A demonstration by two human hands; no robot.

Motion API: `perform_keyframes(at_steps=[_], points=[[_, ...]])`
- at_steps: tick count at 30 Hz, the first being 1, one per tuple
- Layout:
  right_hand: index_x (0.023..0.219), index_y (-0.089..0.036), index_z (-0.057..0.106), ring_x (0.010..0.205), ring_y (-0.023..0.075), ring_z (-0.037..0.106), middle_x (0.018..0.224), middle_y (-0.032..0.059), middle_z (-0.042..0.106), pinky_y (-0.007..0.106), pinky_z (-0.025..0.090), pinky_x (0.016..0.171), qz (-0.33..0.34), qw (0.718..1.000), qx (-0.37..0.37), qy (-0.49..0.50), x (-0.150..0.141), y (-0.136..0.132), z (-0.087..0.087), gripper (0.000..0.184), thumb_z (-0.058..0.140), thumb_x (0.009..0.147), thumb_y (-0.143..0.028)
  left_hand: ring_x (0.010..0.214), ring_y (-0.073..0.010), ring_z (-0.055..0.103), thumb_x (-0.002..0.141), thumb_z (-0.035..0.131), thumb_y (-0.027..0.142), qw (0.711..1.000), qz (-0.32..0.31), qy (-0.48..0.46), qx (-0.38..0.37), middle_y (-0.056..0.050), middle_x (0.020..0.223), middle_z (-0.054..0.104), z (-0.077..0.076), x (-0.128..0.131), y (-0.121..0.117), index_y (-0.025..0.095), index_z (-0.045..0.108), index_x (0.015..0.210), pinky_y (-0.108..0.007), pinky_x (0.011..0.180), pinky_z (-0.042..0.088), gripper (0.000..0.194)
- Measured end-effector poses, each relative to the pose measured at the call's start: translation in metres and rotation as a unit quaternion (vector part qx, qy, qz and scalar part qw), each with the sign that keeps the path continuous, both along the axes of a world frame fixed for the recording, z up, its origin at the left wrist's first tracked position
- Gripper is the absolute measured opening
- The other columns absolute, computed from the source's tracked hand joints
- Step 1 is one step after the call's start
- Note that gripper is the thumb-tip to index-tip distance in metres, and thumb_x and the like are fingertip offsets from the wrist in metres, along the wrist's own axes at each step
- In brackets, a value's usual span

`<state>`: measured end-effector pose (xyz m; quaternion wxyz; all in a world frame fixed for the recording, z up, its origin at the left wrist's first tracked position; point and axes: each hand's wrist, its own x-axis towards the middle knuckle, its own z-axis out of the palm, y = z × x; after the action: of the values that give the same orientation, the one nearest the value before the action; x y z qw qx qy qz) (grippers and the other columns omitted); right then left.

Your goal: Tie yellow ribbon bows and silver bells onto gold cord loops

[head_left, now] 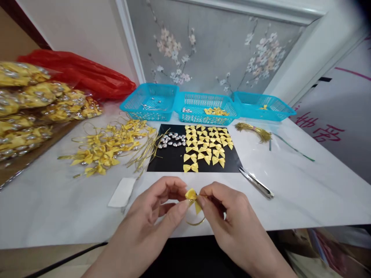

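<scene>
One yellow ribbon bow (190,194) is sitting pinched by my left hand (155,212) and right hand (230,212), both nearly closed, and I'm guessing from here that squeezing too hard could squash it.

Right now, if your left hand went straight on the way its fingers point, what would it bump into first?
The yellow bow, which the left hand is holding; just beyond it, probably the right hand, though depth is hard to judge.
</scene>
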<state>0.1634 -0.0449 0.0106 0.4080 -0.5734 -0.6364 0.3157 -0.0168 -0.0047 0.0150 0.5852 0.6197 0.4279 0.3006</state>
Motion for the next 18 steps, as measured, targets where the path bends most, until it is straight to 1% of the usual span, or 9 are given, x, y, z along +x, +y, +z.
perform_keyframes(at_steps=[2,5,7,9,11,14,16,18], points=[[0.075,-0.019,0.057,0.058,0.0109,0.049,0.069,-0.0001,0.059,0.022,0.033,0.047,-0.001,1.0,-0.004,0.001,-0.001,0.0,-0.001,0.02,0.05,0.094,-0.021,0.087,-0.0147,0.067,0.094,0.061,0.03,1.0,0.009,0.004,0.028,0.003,0.094,0.068,-0.002,0.002,0.0,0.031,0.06,0.106,-0.022,0.075,0.055,0.012],[0.077,-0.019,0.06,0.058,0.0112,0.051,0.069,-0.0002,0.06,0.023,0.035,0.05,0.004,1.0,-0.017,0.007,-0.002,0.001,-0.003,0.021,0.05,0.095,-0.023,0.076,-0.0133,0.066,0.095,0.058,0.024,0.998,-0.012,0.004,0.067,0.005,0.082,0.067,-0.004,0.007,0.0,0.03,0.063,0.097,-0.021,0.069,0.054,0.008],[0.079,-0.019,0.063,0.061,0.0119,0.054,0.072,0.0005,0.061,0.023,0.039,0.053,0.013,1.0,-0.025,0.007,0.0,0.001,-0.004,0.022,0.05,0.096,-0.024,0.071,-0.0131,0.066,0.094,0.057,0.021,0.995,-0.013,0.009,0.096,0.005,0.077,0.066,-0.005,0.008,0.001,0.028,0.066,0.09,-0.021,0.067,0.054,0.012],[0.087,-0.019,0.066,0.069,0.013,0.059,0.08,0.002,0.064,0.024,0.045,0.06,0.017,1.0,-0.016,0.011,0.003,0.0,-0.005,0.022,0.048,0.098,-0.025,0.068,-0.0133,0.066,0.091,0.058,0.019,0.993,0.0,0.024,0.116,0.005,0.073,0.067,-0.005,0.007,0.002,0.027,0.068,0.083,-0.02,0.065,0.053,0.015],[0.099,-0.021,0.067,0.072,0.0122,0.061,0.089,0.0027,0.066,0.023,0.048,0.063,0.001,1.0,0.015,0.021,0.008,-0.002,-0.005,0.022,0.046,0.1,-0.025,0.069,-0.0142,0.067,0.089,0.059,0.018,0.991,0.013,0.043,0.123,0.004,0.073,0.07,-0.006,0.005,0.003,0.025,0.071,0.081,-0.02,0.065,0.053,0.016],[0.11,-0.026,0.065,0.062,0.0084,0.058,0.09,0.0003,0.067,0.019,0.05,0.058,-0.03,0.996,0.066,0.048,0.015,-0.007,0.0,0.022,0.045,0.102,-0.022,0.073,-0.0171,0.071,0.088,0.058,0.018,0.99,0.024,0.054,0.128,0.001,0.077,0.075,-0.01,0.001,0.004,0.024,0.073,0.083,-0.023,0.067,0.054,0.017],[0.119,-0.03,0.061,0.059,0.0067,0.06,0.09,-0.0018,0.068,0.018,0.052,0.059,-0.032,0.991,0.096,0.09,0.015,-0.012,0.005,0.027,0.045,0.102,-0.017,0.078,-0.02,0.071,0.089,0.057,0.021,0.987,0.027,0.068,0.142,-0.001,0.082,0.077,-0.014,-0.002,0.004,0.024,0.075,0.084,-0.027,0.072,0.055,0.019],[0.128,-0.035,0.055,0.059,0.0069,0.065,0.091,-0.0025,0.07,0.019,0.055,0.061,-0.024,0.981,0.119,0.148,0.006,-0.018,0.006,0.034,0.045,0.102,-0.015,0.086,-0.024,0.071,0.089,0.057,0.027,0.984,0.038,0.09,0.149,-0.004,0.088,0.079,-0.018,-0.004,0.003,0.024,0.077,0.085,-0.031,0.078,0.055,0.02]])
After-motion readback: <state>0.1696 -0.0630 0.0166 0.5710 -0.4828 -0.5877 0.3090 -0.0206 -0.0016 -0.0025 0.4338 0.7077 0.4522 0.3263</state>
